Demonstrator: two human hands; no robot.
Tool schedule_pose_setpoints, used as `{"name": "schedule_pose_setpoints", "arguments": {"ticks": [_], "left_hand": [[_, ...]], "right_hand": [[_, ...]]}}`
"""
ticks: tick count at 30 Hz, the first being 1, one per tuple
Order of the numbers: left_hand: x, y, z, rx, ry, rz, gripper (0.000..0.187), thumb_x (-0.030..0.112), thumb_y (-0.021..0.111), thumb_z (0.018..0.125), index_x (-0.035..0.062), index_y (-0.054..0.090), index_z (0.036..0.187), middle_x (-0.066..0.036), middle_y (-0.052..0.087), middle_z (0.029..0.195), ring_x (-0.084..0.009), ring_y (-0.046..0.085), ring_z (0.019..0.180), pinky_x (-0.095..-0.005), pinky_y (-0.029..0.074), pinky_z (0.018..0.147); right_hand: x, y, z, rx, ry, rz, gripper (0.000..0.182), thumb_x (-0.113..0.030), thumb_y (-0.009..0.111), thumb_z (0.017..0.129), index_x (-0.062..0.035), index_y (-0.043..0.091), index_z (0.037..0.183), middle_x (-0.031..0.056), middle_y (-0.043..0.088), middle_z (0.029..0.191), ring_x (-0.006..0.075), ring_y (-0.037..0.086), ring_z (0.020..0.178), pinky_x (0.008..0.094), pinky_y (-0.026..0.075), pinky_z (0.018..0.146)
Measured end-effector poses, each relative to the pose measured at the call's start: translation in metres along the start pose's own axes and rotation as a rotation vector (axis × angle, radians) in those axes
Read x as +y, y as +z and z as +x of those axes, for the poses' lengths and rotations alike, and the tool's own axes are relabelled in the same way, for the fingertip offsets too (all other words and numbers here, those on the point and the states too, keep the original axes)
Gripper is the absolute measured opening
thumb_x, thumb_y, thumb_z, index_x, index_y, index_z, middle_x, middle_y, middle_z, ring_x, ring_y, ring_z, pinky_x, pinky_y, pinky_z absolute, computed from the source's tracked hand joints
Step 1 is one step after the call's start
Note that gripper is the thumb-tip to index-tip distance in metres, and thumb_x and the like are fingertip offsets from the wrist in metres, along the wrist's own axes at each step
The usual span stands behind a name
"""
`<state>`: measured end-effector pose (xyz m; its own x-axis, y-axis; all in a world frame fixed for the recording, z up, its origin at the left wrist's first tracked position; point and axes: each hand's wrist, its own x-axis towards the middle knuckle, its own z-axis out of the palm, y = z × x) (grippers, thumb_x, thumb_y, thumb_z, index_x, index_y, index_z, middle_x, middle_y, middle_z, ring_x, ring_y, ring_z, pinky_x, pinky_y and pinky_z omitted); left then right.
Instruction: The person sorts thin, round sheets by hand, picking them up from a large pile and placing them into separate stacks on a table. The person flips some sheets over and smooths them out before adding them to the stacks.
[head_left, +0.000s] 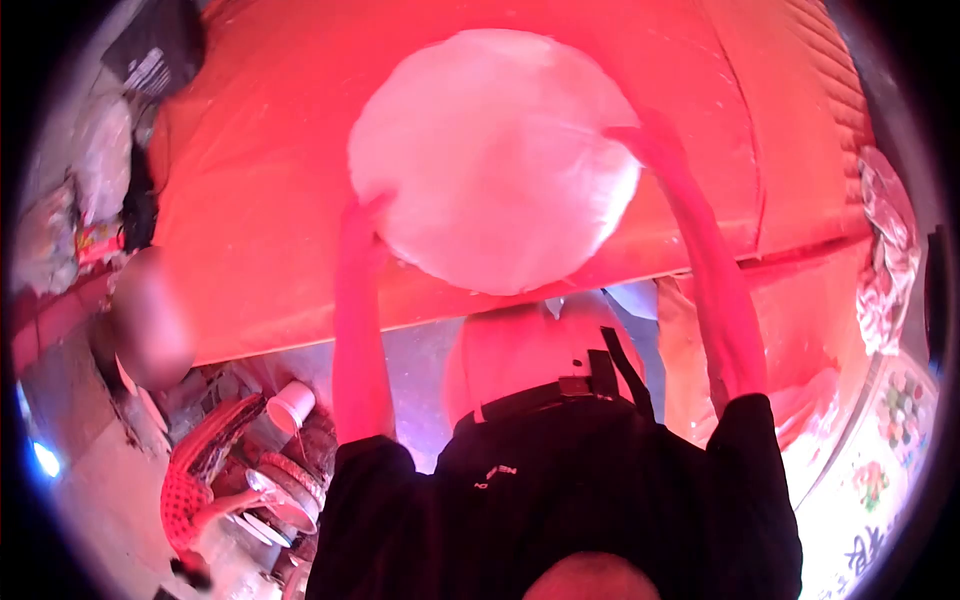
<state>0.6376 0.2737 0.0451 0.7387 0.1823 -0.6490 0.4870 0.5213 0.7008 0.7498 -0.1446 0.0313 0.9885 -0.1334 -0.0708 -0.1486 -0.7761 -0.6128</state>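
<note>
A large round pale sheet is held out flat over the red-covered table, near its front edge. My left hand grips its lower left rim, with the fingertips lying over the top face. At the upper right rim my right hand is closed on the sheet, fingers on top. Whether the sheet rests on the cover or hangs just above it, I cannot tell.
Bags lie at the left. Lower left, another person bends near a round basin and a pink bucket. Crumpled cloth hangs at the right edge, above a patterned surface.
</note>
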Motion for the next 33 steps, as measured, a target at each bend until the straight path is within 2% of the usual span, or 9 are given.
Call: {"name": "schedule_pose_setpoints", "arguments": {"ticks": [6, 9, 13, 15, 24, 26, 29, 31, 33], "left_hand": [[-0.01, 0.007, -0.006, -0.069, 0.064, -0.022, 0.051, 0.005, 0.073, 0.086, -0.0013, 0.053, 0.132, -0.012, 0.063, 0.125, -0.0255, 0.064, 0.111, -0.0407, 0.054, 0.094], [-0.015, 0.012, -0.009, -0.1, 0.111, -0.03, 0.051, 0.004, 0.072, 0.086, -0.0008, 0.053, 0.132, -0.012, 0.063, 0.124, -0.0256, 0.065, 0.11, -0.0413, 0.055, 0.093], [-0.013, 0.007, -0.015, -0.095, 0.148, -0.057, 0.048, 0.004, 0.07, 0.087, -0.0012, 0.053, 0.132, -0.012, 0.063, 0.123, -0.025, 0.064, 0.11, -0.0403, 0.055, 0.094], [0.0, -0.005, -0.024, -0.066, 0.18, -0.068, 0.047, 0.005, 0.069, 0.089, -0.0018, 0.053, 0.132, -0.012, 0.063, 0.123, -0.0244, 0.063, 0.112, -0.0388, 0.054, 0.095], [0.136, -0.194, -0.084, 0.298, 0.575, -0.016, 0.04, 0.008, 0.061, 0.095, -0.0048, 0.055, 0.133, -0.013, 0.063, 0.124, -0.0218, 0.06, 0.117, -0.0322, 0.051, 0.099], [0.155, -0.253, -0.079, 0.378, 0.538, 0.032, 0.039, 0.008, 0.059, 0.096, -0.0055, 0.056, 0.133, -0.013, 0.062, 0.124, -0.0212, 0.059, 0.119, -0.0307, 0.051, 0.1], [0.148, -0.353, -0.041, 0.525, 0.312, 0.134, 0.048, 0.015, 0.066, 0.094, -0.001, 0.051, 0.136, -0.013, 0.06, 0.131, -0.026, 0.06, 0.117, -0.0427, 0.052, 0.101], [0.116, -0.375, -0.023, 0.436, 0.236, -0.028, 0.043, 0.018, 0.067, 0.094, -0.0009, 0.055, 0.132, -0.009, 0.062, 0.128, -0.0242, 0.061, 0.114, -0.0384, 0.051, 0.1], [0.097, -0.357, -0.02, 0.542, 0.256, 0.015, 0.04, 0.019, 0.069, 0.094, 0.0, 0.058, 0.128, -0.007, 0.064, 0.123, -0.0224, 0.062, 0.111, -0.0343, 0.052, 0.097]], "right_hand": [[-0.001, -0.027, 0.022, -0.606, 0.515, 0.563, 0.039, -0.026, 0.078, 0.079, 0.0014, 0.071, 0.107, 0.0061, 0.071, 0.089, 0.0183, 0.067, 0.082, 0.033, 0.052, 0.074], [-0.004, -0.016, 0.017, -0.451, 0.27, 0.494, 0.038, -0.027, 0.077, 0.082, 0.0019, 0.071, 0.107, 0.0073, 0.072, 0.093, 0.0154, 0.066, 0.083, 0.0306, 0.051, 0.073], [-0.037, -0.026, -0.01, -0.467, 0.246, 0.871, 0.038, -0.015, 0.073, 0.086, 0.0016, 0.066, 0.12, 0.0088, 0.071, 0.106, 0.0168, 0.067, 0.092, 0.0324, 0.054, 0.081], [-0.022, -0.008, -0.003, -0.496, 0.18, 0.746, 0.041, -0.012, 0.071, 0.087, 0.0011, 0.062, 0.125, 0.0097, 0.069, 0.11, 0.0185, 0.067, 0.094, 0.0335, 0.055, 0.084], [-0.225, 0.109, 0.002, -0.662, -0.22, 0.671, 0.045, -0.014, 0.07, 0.088, 0.0015, 0.058, 0.128, 0.0119, 0.065, 0.116, 0.0217, 0.063, 0.101, 0.0354, 0.051, 0.088], [-0.264, 0.145, -0.003, -0.683, -0.285, 0.653, 0.046, -0.015, 0.07, 0.088, 0.0016, 0.057, 0.129, 0.0123, 0.065, 0.117, 0.0224, 0.062, 0.102, 0.0358, 0.05, 0.089], [-0.276, 0.173, -0.014, -0.648, -0.326, 0.586, 0.047, -0.016, 0.07, 0.088, 0.0017, 0.055, 0.13, 0.013, 0.063, 0.119, 0.0235, 0.061, 0.104, 0.0364, 0.049, 0.091], [-0.256, 0.164, -0.028, -0.594, -0.346, 0.57, 0.048, -0.016, 0.069, 0.089, 0.0018, 0.054, 0.131, 0.0135, 0.062, 0.12, 0.0242, 0.06, 0.105, 0.0368, 0.049, 0.092], [-0.221, 0.139, -0.045, -0.53, -0.338, 0.546, 0.049, -0.017, 0.069, 0.089, 0.0019, 0.053, 0.132, 0.014, 0.061, 0.121, 0.0249, 0.059, 0.107, 0.0372, 0.048, 0.093]]}}
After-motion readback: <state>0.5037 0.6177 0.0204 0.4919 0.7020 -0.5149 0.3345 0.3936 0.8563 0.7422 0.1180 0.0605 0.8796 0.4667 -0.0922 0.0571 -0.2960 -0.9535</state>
